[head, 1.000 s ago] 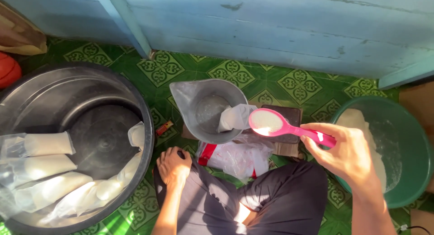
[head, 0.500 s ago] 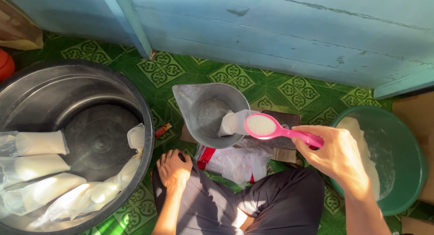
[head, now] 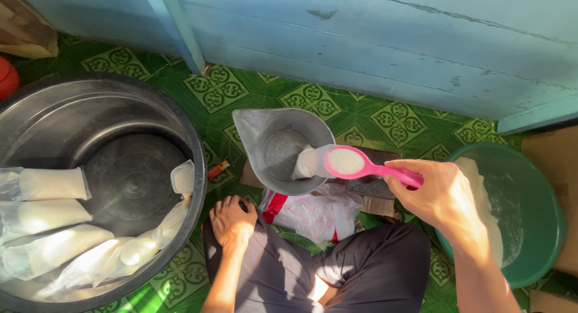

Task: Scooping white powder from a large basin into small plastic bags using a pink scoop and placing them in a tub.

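My right hand (head: 442,195) grips the handle of a pink plastic scoop (head: 358,163) filled with white powder. The scoop's bowl hovers at the right rim of a grey metal scale pan (head: 274,147), which holds a small clear bag (head: 308,162) of white powder. My left hand (head: 232,221) rests palm down on my left knee, fingers loosely curled, holding nothing. Under the pan lies a crumpled clear plastic bag with red print (head: 310,213).
A big dark metal basin (head: 114,132) at left holds several filled clear bags of white powder (head: 54,183). A green plastic tub (head: 530,216) with white powder stands at right. A pale blue wooden wall (head: 361,42) runs behind. Green patterned floor tiles lie underneath.
My right hand has carried the pink scoop a little leftward, closer over the pan and its bag. My left hand stays on the knee.
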